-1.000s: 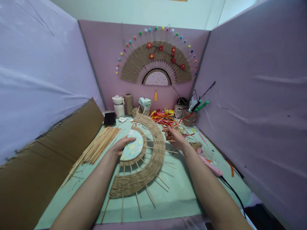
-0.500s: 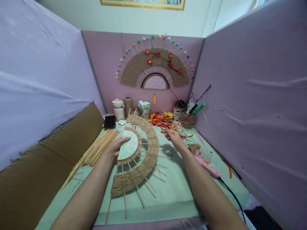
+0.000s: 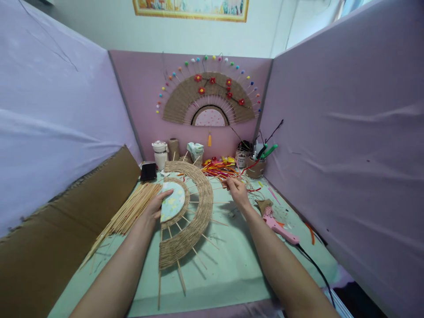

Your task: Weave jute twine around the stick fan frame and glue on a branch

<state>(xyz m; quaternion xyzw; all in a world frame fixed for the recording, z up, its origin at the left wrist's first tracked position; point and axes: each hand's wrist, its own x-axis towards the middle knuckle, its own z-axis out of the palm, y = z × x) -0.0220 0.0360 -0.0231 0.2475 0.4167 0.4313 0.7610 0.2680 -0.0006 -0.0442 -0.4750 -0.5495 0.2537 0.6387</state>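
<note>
The left hand (image 3: 156,206) clamps the woven fan (image 3: 205,205) by its fabric centre (image 3: 174,199), thumb on the front, above the green table (image 3: 245,265). The right hand (image 3: 236,190) has its fingertips drawn together at a thin stick (image 3: 218,188) along the fan's outer edge; whether they grip it is hard to tell. A steady left hold and light fingers should keep the stick from bending

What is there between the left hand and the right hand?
In the head view, the woven fan: the left hand holds it by its floral panel, and the right hand is at its outer sticks.
</note>
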